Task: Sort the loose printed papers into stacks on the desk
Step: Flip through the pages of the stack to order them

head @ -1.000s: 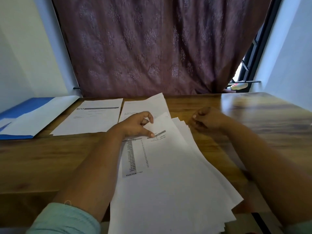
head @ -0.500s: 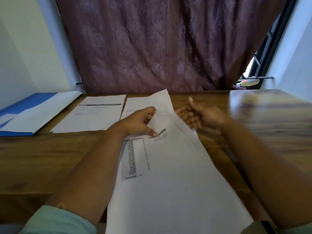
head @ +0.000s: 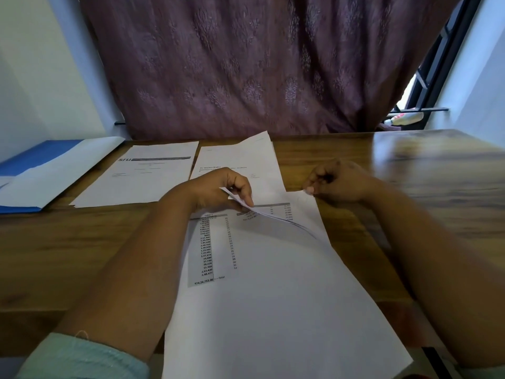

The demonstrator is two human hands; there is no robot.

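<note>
A pile of loose white printed sheets (head: 273,296) lies before me on the wooden desk (head: 82,255) and reaches over its near edge. The top sheet shows a column of figures. My left hand (head: 218,191) pinches the raised upper left corner of the top sheet, which curls up off the pile. My right hand (head: 336,184) pinches the upper right corner of the pile with curled fingers. Two sorted stacks lie beyond: one with a dark header bar (head: 144,176) at the left, another (head: 240,160) partly behind my left hand.
A blue folder with a white envelope on it (head: 49,173) lies at the desk's far left. A purple curtain (head: 259,64) hangs behind the desk. A window with bars (head: 426,86) shows at the right. Bare wood (head: 437,165) spreads right of my hands.
My left hand has lifted the top sheet's corner higher, so it curls off the pile. My right hand has drawn back to the right, to the pile's upper right corner.
</note>
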